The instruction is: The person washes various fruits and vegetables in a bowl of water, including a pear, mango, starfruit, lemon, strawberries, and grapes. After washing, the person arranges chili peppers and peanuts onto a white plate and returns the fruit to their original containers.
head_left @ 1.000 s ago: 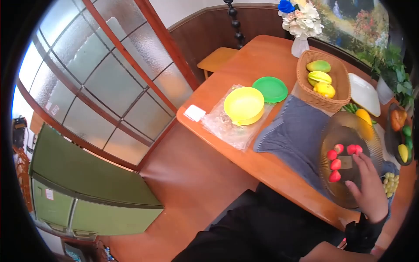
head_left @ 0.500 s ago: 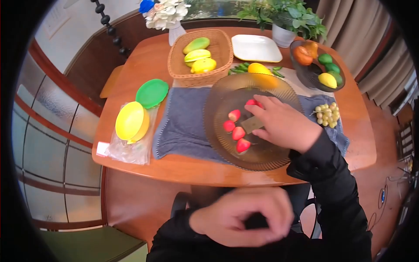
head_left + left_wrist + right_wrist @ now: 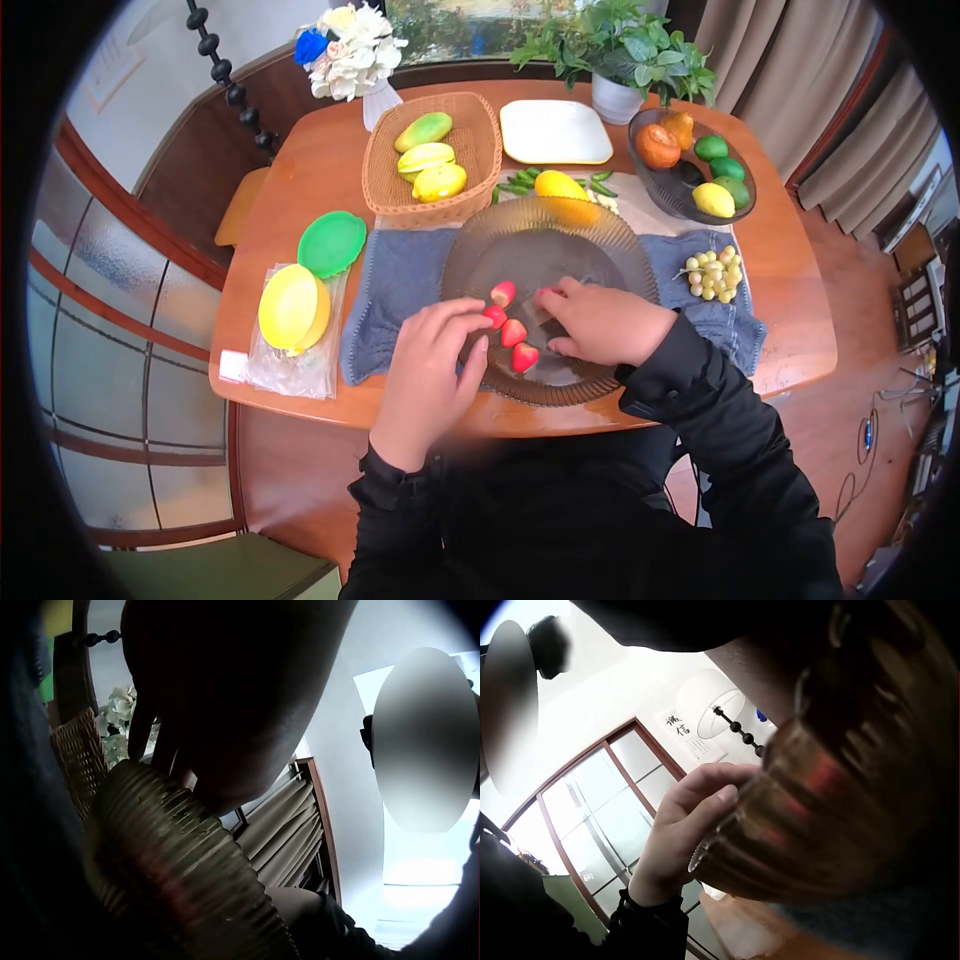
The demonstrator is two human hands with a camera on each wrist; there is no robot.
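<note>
A large ribbed amber glass bowl (image 3: 625, 235) stands on a blue-grey towel, with several red strawberries (image 3: 513, 332) lined up along its left inner side. From the left, my left hand (image 3: 428, 375) reaches over the rim, its fingertips at one strawberry and its thumb apart. My right hand (image 3: 612, 325) is inside the bowl; its fingertips touch another strawberry (image 3: 545, 297), mostly covered by them, while the thumb stays apart. Through the glass, the left wrist view shows a red blur (image 3: 161, 881), and the right wrist view shows my left hand (image 3: 682, 825) at the rim.
Behind the bowl are a wicker basket (image 3: 380, 180) of yellow-green fruit, a white tray (image 3: 555, 130) and green pods by a yellow fruit (image 3: 560, 186). Grapes (image 3: 714, 274) and a dark fruit bowl (image 3: 660, 190) stand right; a yellow bowl (image 3: 293, 308) and green plate (image 3: 332, 243) left.
The head view has swung right and now faces the table. My left hand has risen from my lap to the bowl's left side. In the bowl, my right hand has come nearer with its strawberry.
</note>
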